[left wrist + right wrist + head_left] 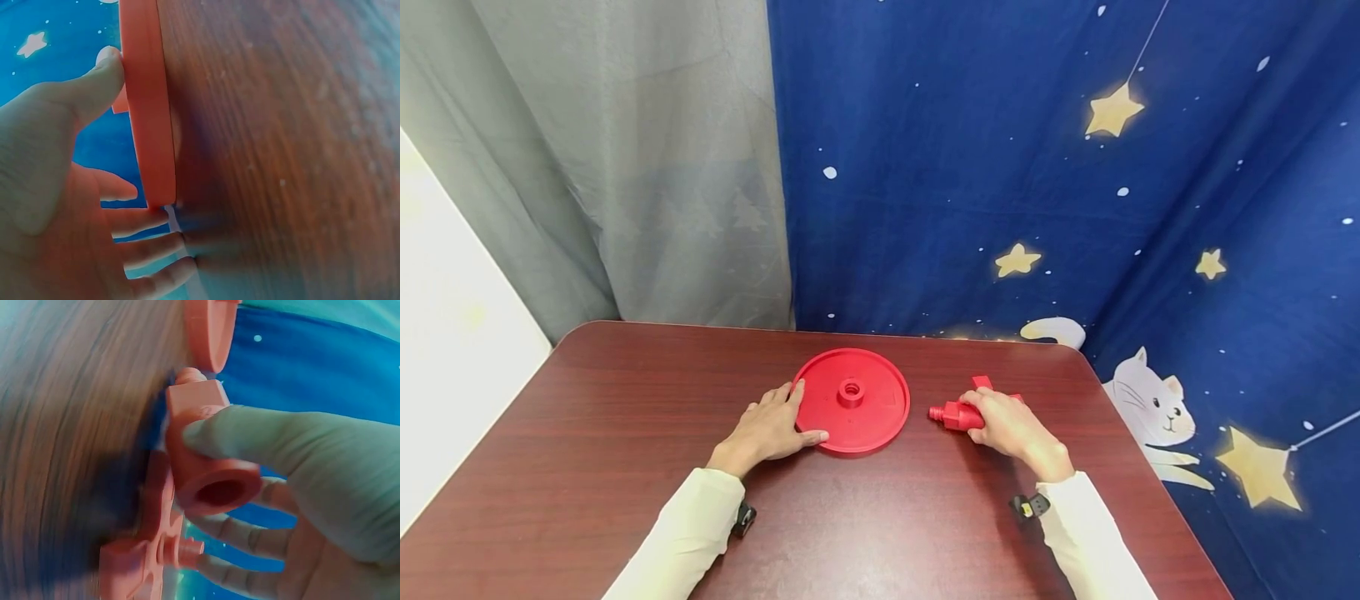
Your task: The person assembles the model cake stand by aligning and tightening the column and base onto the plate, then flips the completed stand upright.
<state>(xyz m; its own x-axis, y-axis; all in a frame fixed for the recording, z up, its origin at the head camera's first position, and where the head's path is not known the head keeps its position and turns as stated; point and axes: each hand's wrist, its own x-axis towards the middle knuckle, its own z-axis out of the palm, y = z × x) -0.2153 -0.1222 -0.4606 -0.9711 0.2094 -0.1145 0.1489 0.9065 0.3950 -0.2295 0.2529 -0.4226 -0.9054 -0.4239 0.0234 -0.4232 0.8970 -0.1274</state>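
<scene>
A round red plastic disc (876, 412) with a raised rim and a threaded hub in its middle lies flat on the table. My left hand (766, 427) touches its left rim, fingers spread and fairly straight; in the left wrist view the thumb lies on the edge of the disc (149, 119). With thumb and fingers, my right hand (1011, 423) holds a hollow red cylinder (194, 456) right of the disc. Its threaded stud (936, 413) points toward the disc. Beneath and behind that hand lies a red barred piece (125, 565) with a short peg, partly hidden.
The dark brown wooden table (625, 433) has rounded back corners. Behind it hang a grey curtain (692, 167) and a blue curtain (940, 167) with stars and a cat. Black straps sit at both wrists below white sleeves.
</scene>
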